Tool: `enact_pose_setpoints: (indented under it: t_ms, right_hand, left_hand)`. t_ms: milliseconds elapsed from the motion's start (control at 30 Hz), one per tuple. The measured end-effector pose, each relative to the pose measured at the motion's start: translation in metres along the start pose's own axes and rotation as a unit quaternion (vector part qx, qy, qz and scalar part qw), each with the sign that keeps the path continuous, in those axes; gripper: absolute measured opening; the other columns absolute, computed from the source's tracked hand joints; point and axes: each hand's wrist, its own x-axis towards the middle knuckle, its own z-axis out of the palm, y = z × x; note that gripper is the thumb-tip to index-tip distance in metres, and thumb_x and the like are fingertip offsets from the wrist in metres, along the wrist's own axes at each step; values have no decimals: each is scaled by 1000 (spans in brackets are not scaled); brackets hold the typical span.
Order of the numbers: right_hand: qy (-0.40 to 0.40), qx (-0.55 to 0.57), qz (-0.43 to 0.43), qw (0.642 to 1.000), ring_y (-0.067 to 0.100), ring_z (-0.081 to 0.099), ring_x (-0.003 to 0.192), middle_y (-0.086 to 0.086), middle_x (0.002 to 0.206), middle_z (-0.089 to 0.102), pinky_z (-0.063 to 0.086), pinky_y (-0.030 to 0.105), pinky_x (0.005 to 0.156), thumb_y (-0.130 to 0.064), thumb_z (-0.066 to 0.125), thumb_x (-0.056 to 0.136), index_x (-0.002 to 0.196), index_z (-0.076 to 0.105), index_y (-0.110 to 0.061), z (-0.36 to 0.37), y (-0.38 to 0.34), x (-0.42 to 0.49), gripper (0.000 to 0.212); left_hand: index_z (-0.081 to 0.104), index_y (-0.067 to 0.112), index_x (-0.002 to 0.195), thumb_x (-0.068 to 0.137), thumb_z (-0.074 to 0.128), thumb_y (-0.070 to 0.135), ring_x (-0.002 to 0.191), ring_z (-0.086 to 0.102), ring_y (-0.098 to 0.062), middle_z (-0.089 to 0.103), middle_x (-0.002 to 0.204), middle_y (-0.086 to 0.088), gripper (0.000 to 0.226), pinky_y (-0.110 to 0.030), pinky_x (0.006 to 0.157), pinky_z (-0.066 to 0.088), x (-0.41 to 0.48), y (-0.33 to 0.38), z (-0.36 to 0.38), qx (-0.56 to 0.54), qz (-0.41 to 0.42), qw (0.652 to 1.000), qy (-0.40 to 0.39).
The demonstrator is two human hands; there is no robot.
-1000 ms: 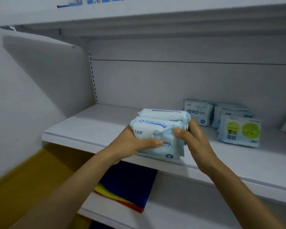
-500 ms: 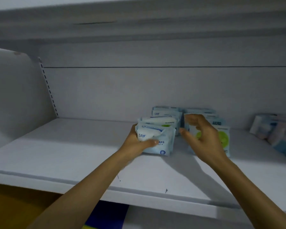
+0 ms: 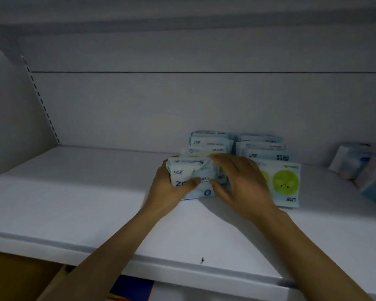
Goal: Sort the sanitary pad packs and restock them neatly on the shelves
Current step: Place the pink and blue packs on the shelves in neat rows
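- Two hands are on the front pack (image 3: 190, 180). Your left hand (image 3: 169, 190) grips its left end with the thumb across the printed face. Your right hand (image 3: 243, 183) curls over its upper right corner and pinches the wrapper, thumb low on the face.
- Note the position: the front pack stands on the shelf (image 3: 74, 192) at the head of the left row (image 3: 208, 145) of similar blue packs. Whether it touches the pack behind cannot be told.
- Ease the right-hand pinch first. The wrapper is creased under those fingers, and a soft pack will likely keep any dent you leave in it.
- Seat the base flat on the shelf, then press the pack straight back with open palms until it closes up against the left row.
- Square its printed face with the green-face pack (image 3: 286, 183), which heads the right row (image 3: 262, 148) just beside it, so that both fronts form one line.
- Release the left hand last, since a narrow upright pack is likely to tip forward once unsupported.
- Leave the blurred packs (image 3: 361, 170) at the far right alone, because their type cannot be read from here.
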Motion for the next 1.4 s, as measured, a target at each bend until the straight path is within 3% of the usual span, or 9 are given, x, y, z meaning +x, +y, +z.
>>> enact_pose_setpoints:
  t_ms: [167,333,533,633,800,1033,1133,1200,1400]
  right_hand:
    - [-22,15,28,999,20,56,111,3,119,63,40,33,94,-36,54,85,123,60,-12,0,0,-4,46]
    - [-28,29,58,998,25,58,110,7,122,61,46,36,91,-37,51,86,127,58,-11,-1,1,-6,49]
    - [-18,59,74,995,23,54,117,8,131,55,45,33,92,-32,50,85,130,53,-14,-4,-5,-6,49]
    - [26,44,68,996,22,53,115,8,128,57,42,32,94,-27,54,84,125,54,-15,-4,-5,-4,43]
    - [11,5,38,999,23,61,98,4,111,66,45,34,88,-17,64,76,111,65,-13,4,-4,-6,35]
    - [-18,0,26,999,24,61,94,2,103,66,49,32,78,-18,62,75,100,69,-14,6,-4,-6,27]
    - [-13,9,33,999,23,61,96,1,106,66,48,32,80,-22,58,79,103,69,-14,5,-5,-7,28]
    - [-9,29,46,999,22,59,99,1,110,65,48,32,81,-25,54,82,108,67,-14,3,-7,-8,31]
    - [-10,25,49,998,20,58,99,1,108,66,50,32,81,-21,62,80,107,66,-14,-1,-6,-12,29]
  left_hand:
    - [53,16,129,67,84,43,112,63,-20,67,121,0,74,-46,98,49,3,7,3,-32,-18,997,-62]
    - [53,13,131,78,78,23,112,64,-17,67,121,0,59,-37,97,51,9,14,9,-59,-22,993,-102]
    - [48,31,114,78,63,49,94,67,-3,66,110,4,43,-23,76,55,6,15,14,-68,11,997,-21]
    - [56,21,117,81,70,53,101,67,-15,68,111,-2,50,-35,80,57,16,9,12,-9,55,998,30]
    - [57,41,115,68,41,89,94,65,-3,68,103,18,70,-25,83,52,11,7,19,101,-44,994,1]
    - [46,49,111,83,33,75,76,51,9,54,86,29,41,-8,66,36,7,20,27,187,-51,981,17]
    - [48,39,111,90,39,65,91,61,-4,62,103,14,34,-23,77,49,4,18,25,66,-30,994,76]
    - [50,23,100,99,44,40,80,63,-4,64,91,8,18,-17,62,48,1,21,21,12,-36,994,107]
    - [47,30,63,96,45,47,65,56,-3,57,63,14,37,-20,55,36,3,21,21,113,-33,992,55]
